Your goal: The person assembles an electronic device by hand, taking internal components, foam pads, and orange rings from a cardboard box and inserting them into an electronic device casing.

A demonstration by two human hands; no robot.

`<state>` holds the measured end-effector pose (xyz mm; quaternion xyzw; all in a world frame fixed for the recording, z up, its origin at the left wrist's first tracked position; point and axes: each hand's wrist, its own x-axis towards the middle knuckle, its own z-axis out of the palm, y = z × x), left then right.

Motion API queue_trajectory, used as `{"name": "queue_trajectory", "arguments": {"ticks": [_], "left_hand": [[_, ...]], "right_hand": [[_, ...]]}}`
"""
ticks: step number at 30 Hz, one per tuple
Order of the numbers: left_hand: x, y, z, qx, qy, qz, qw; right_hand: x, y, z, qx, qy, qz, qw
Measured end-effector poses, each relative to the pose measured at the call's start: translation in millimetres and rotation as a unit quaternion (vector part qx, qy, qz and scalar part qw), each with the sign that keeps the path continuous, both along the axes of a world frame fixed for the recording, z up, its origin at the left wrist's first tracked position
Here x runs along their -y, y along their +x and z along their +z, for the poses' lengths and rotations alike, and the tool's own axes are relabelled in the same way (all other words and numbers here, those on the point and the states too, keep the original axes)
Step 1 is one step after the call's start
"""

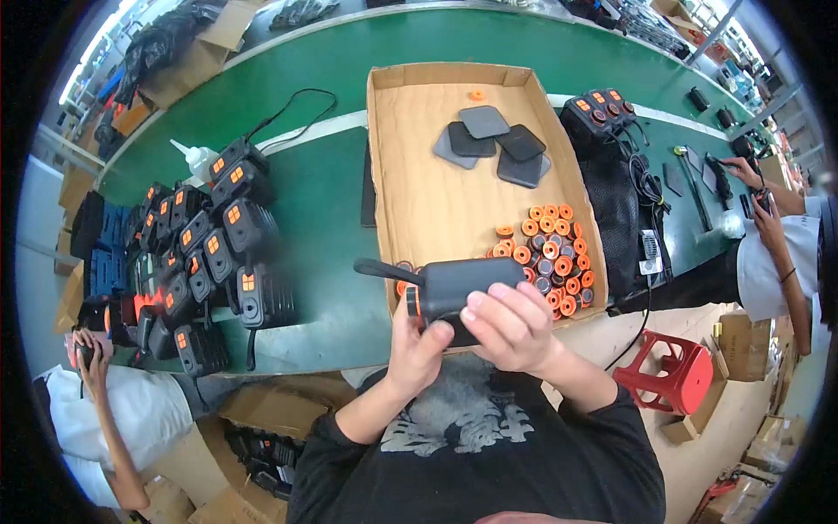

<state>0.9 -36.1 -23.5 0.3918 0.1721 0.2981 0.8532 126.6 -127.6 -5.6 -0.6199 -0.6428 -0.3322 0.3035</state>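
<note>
A black boxy handheld device [471, 278] with a wrist strap [384, 269] is held in front of my chest, over the near edge of a shallow cardboard tray [382, 188]. My left hand [415, 348] grips its left end, where a bit of orange [413, 299] shows by the fingers. The fingers of my right hand [515, 330] are curled against the near right side of the device. Just beyond it in the tray lies a heap of orange and black round caps [559, 253]. Farther back are several grey and black flat square pads [483, 121] and a single orange ring [477, 94].
Many black devices with orange buttons [223, 249] crowd the green table [323, 192] at left, near a white bottle [197, 160]. Right of the tray are more devices [599, 112] and a coiled cable [644, 182]. Co-workers' hands [87, 354] show at both sides. A red stool [668, 374] stands at right.
</note>
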Motion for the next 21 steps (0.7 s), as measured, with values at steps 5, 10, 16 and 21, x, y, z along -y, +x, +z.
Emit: {"name": "queue_trajectory", "arguments": {"ticks": [5, 10, 16, 21], "left_hand": [[-8.4, 6.9, 2.5, 0.022, -0.032, 0.010, 0.999], [-10.0, 6.0, -5.7, -0.008, 0.037, 0.080, 0.996], [-12.1, 6.5, -6.6, -0.029, 0.114, 0.091, 0.989], [-3.9, 8.5, 4.1, -0.056, 0.236, 0.141, 0.960]], "right_hand": [[-2.4, -15.0, -1.3, 0.041, -0.022, -0.021, 0.999], [-8.8, 4.5, 3.1, -0.266, 0.047, 0.098, 0.958], [-10.0, -9.4, 8.4, -0.677, 0.006, 0.274, 0.683], [-11.3, -16.0, 1.6, -0.661, 0.058, 0.281, 0.694]]}}
